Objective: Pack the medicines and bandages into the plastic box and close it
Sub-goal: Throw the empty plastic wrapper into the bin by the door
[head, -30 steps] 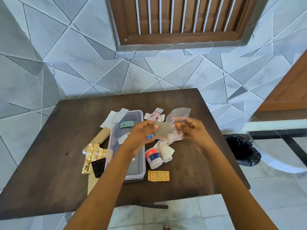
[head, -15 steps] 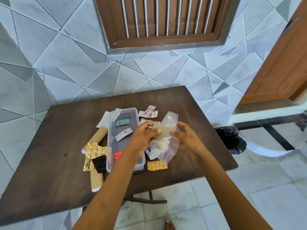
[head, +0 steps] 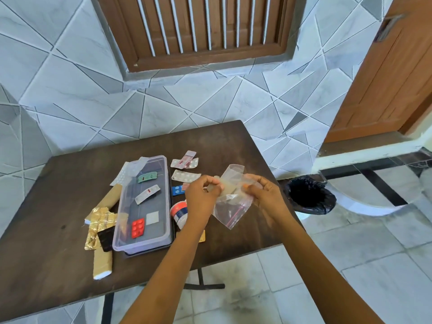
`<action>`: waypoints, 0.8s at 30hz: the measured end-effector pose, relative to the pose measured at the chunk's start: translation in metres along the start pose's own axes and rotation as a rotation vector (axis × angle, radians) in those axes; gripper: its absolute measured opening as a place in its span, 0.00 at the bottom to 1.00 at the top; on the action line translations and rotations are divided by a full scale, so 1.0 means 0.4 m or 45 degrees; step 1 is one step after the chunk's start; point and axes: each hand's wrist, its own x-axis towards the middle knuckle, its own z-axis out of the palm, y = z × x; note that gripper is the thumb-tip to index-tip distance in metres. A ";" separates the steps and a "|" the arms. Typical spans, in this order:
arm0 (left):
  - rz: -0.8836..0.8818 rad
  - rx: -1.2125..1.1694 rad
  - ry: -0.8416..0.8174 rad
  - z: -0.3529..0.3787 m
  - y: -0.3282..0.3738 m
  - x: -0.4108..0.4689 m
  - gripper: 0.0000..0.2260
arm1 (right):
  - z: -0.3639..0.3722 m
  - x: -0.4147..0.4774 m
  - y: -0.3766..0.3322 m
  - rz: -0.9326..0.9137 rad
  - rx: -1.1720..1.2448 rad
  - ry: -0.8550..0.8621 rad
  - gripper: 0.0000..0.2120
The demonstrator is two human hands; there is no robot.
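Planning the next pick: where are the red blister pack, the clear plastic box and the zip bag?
red blister pack (head: pixel 138 228): head view, middle of the pack.
clear plastic box (head: pixel 168 183): head view, right wall.
zip bag (head: pixel 231 206): head view, lower half, between the hands.

Single head-worn wide-angle view, looking forward and down over dark brown wooden table (head: pixel 70 183), near; grey tiled wall (head: pixel 70 78) fills background.

It looks like a room in a home — tiled wall (head: pixel 70 94), wooden shutter window (head: pixel 198 26), wooden door (head: pixel 385 85), small bin (head: pixel 309 195) on the tiled floor (head: pixel 374 265).
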 end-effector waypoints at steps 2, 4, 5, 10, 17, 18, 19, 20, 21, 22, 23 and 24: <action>-0.012 -0.018 0.021 0.088 0.034 -0.009 0.08 | -0.085 0.016 0.004 -0.026 -0.053 0.016 0.07; -0.024 -0.025 0.033 0.207 0.078 -0.024 0.08 | -0.206 0.034 0.006 -0.032 -0.159 0.067 0.08; -0.021 -0.024 0.013 0.289 0.104 -0.029 0.09 | -0.290 0.047 0.003 -0.032 -0.217 0.095 0.09; 0.048 0.017 -0.184 0.543 0.184 -0.047 0.11 | -0.573 0.083 -0.007 0.019 -0.311 0.151 0.11; 0.046 0.089 -0.308 0.798 0.270 0.007 0.10 | -0.818 0.204 -0.042 0.064 -0.256 0.293 0.14; 0.038 0.101 -0.316 0.834 0.276 0.029 0.09 | -0.846 0.235 -0.037 0.071 -0.215 0.317 0.15; 0.029 0.105 -0.324 0.866 0.280 0.045 0.08 | -0.871 0.262 -0.030 0.075 -0.189 0.346 0.15; 0.010 0.114 -0.336 0.901 0.283 0.069 0.07 | -0.899 0.298 -0.018 0.078 -0.168 0.384 0.15; -0.021 0.109 -0.346 0.930 0.287 0.088 0.07 | -0.921 0.329 -0.005 0.083 -0.161 0.422 0.15; -0.047 0.100 -0.353 0.958 0.287 0.109 0.08 | -0.940 0.358 0.007 0.097 -0.157 0.445 0.15; -0.082 0.088 -0.358 0.996 0.283 0.141 0.09 | -0.963 0.397 0.017 0.119 -0.157 0.460 0.14; -0.107 0.079 -0.351 1.029 0.278 0.168 0.10 | -0.981 0.429 0.025 0.145 -0.161 0.462 0.14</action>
